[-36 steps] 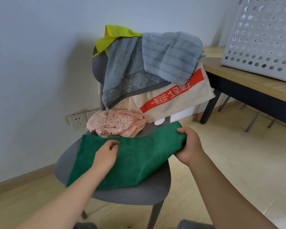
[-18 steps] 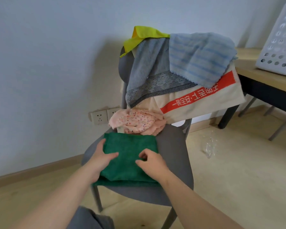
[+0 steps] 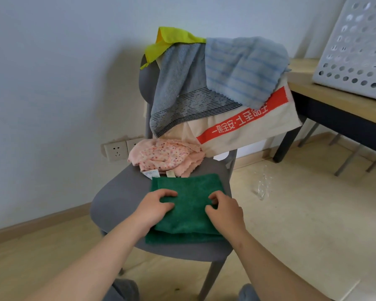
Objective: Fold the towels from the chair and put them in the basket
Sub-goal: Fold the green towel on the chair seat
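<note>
A green towel (image 3: 189,190) lies folded in layers on the front of the grey chair (image 3: 119,198) seat. My left hand (image 3: 154,208) rests on the towel's left side, its curled fingers and thumb pinching the top layer. On the right side, my right hand (image 3: 225,211) has its fingertips curled into the cloth. Behind the green towel sits a crumpled pink dotted towel (image 3: 167,155). Over the chair back hang a grey towel (image 3: 178,88), a blue striped towel (image 3: 243,68), a yellow cloth (image 3: 172,40) and a beige towel with a red band (image 3: 252,129). The white perforated basket (image 3: 360,46) stands on the table at the right.
A wooden table (image 3: 334,98) with dark legs stands right of the chair. A wall socket (image 3: 115,149) sits low on the wall behind the seat. A shiny patch (image 3: 261,187) shows on the floor between chair and table.
My right hand carried the towel's right half over to the left, folding it. Both hands now sit close together on the smaller folded towel.
</note>
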Demonstrator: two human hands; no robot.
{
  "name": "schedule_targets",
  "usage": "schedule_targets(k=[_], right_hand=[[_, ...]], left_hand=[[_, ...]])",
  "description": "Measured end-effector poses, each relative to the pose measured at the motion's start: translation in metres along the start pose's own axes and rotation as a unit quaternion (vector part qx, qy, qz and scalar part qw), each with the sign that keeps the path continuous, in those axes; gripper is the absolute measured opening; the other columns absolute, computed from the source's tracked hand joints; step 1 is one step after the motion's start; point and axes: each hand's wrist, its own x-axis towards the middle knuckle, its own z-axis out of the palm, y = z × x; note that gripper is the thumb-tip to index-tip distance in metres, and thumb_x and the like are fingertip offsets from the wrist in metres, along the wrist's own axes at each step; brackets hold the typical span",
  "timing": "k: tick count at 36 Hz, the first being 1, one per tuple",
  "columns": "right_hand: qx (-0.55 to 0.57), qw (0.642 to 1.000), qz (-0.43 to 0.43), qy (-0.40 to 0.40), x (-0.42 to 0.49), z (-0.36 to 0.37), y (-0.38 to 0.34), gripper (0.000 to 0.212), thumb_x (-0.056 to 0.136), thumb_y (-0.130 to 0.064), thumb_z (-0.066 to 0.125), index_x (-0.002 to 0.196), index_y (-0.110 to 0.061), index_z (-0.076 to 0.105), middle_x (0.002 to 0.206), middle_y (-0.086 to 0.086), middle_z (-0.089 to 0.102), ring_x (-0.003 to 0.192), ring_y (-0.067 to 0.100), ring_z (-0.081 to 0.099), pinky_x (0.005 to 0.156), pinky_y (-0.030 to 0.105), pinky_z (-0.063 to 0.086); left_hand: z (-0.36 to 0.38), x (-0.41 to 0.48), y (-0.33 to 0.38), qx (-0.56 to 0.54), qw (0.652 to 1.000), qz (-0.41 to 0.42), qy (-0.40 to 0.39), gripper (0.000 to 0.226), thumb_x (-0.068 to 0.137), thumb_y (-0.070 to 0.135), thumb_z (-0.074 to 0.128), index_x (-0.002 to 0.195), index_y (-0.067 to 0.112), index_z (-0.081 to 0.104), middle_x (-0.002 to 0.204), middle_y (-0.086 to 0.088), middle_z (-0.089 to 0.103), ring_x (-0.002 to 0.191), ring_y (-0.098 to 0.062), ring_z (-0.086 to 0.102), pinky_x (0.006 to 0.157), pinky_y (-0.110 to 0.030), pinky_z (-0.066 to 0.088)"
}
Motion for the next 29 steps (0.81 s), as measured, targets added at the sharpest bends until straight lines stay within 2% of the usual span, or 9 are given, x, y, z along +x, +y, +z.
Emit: schedule_targets(k=[3,5,10,16,18,21,24,27,29], right_hand=[[-0.017,0.999,0.016,0.033,0.002,-0.005,0.003,0.032,0.087,-0.027,0.053,0.119,-0.025,0.053,0.123,-0.002,0.055,0.113,0.022,0.047,0.09,0.032,0.04],[-0.025,0.999,0.037,0.02,0.002,-0.006,0.005,0.038,0.086,-0.028,0.054,0.124,-0.025,0.049,0.126,0.001,0.05,0.115,0.023,0.044,0.09,0.033,0.04],[0.007,0.995,0.088,-0.044,0.003,-0.006,0.004,0.052,0.086,-0.031,0.058,0.131,-0.017,0.038,0.125,0.007,0.044,0.111,0.026,0.05,0.088,0.038,0.047],[0.008,0.99,0.123,-0.071,0.007,-0.011,0.006,0.033,0.087,-0.035,0.058,0.105,-0.014,0.042,0.108,0.005,0.056,0.091,0.023,0.055,0.068,0.031,0.044],[0.011,0.99,0.116,-0.074,0.01,-0.013,0.008,0.03,0.089,-0.035,0.057,0.106,-0.012,0.046,0.107,0.006,0.058,0.092,0.024,0.056,0.07,0.032,0.045],[0.047,0.993,0.102,-0.027,0.015,-0.016,0.012,0.027,0.093,-0.029,0.054,0.114,-0.012,0.052,0.113,0.006,0.059,0.101,0.025,0.057,0.076,0.032,0.045],[0.09,0.991,0.093,0.019,0.019,-0.018,0.017,0.026,0.095,-0.023,0.049,0.118,-0.012,0.052,0.115,0.008,0.057,0.096,0.024,0.054,0.073,0.031,0.043],[0.099,0.989,0.108,-0.005,0.019,-0.02,0.022,0.033,0.095,-0.03,0.048,0.124,-0.016,0.048,0.11,0.003,0.056,0.091,0.021,0.052,0.073,0.031,0.042],[0.1,0.987,0.124,-0.036,0.015,-0.02,0.025,0.044,0.088,-0.04,0.056,0.124,-0.018,0.043,0.109,0.001,0.055,0.096,0.022,0.054,0.074,0.033,0.044]], left_hand=[[-0.009,0.0,0.001,0.022,1.0,0.016,0.009,0.025,0.088,0.009,0.059,0.103,0.029,0.062,0.091,0.012,0.061,0.069,-0.023,0.055,0.061,-0.033,0.046],[-0.016,0.0,-0.002,0.061,0.998,0.015,0.017,0.025,0.088,0.012,0.06,0.103,0.031,0.061,0.091,0.014,0.06,0.066,-0.02,0.053,0.059,-0.032,0.046],[-0.025,-0.006,-0.017,0.279,0.96,-0.022,0.005,0.024,0.085,0.032,0.063,0.102,0.038,0.048,0.102,0.012,0.05,0.075,-0.006,0.055,0.069,-0.026,0.048],[-0.02,-0.005,-0.015,0.322,0.947,0.005,-0.002,0.034,0.083,0.042,0.064,0.114,0.034,0.05,0.115,0.006,0.058,0.092,-0.017,0.059,0.08,-0.035,0.049],[-0.016,-0.006,-0.014,0.398,0.916,0.024,0.035,0.047,0.082,0.051,0.061,0.123,0.034,0.046,0.12,0.003,0.053,0.104,-0.018,0.051,0.083,-0.032,0.046],[-0.01,-0.006,-0.015,0.512,0.843,0.11,0.121,0.076,0.076,0.062,0.059,0.14,0.037,0.027,0.135,-0.002,0.034,0.127,-0.023,0.03,0.102,-0.035,0.031],[-0.004,0.0,-0.017,0.516,0.835,0.19,0.021,0.081,0.079,0.065,0.052,0.146,0.041,0.014,0.157,0.002,0.004,0.144,-0.022,0.0,0.116,-0.042,0.007],[0.007,0.003,-0.028,0.542,0.823,0.146,-0.088,0.077,0.082,0.072,0.035,0.146,0.043,0.004,0.158,0.007,-0.007,0.145,-0.019,-0.012,0.115,-0.046,-0.005],[0.014,0.004,-0.038,0.546,0.823,0.128,-0.086,0.077,0.082,0.076,0.027,0.146,0.045,-0.002,0.158,0.008,-0.009,0.144,-0.019,-0.015,0.115,-0.046,-0.007]])
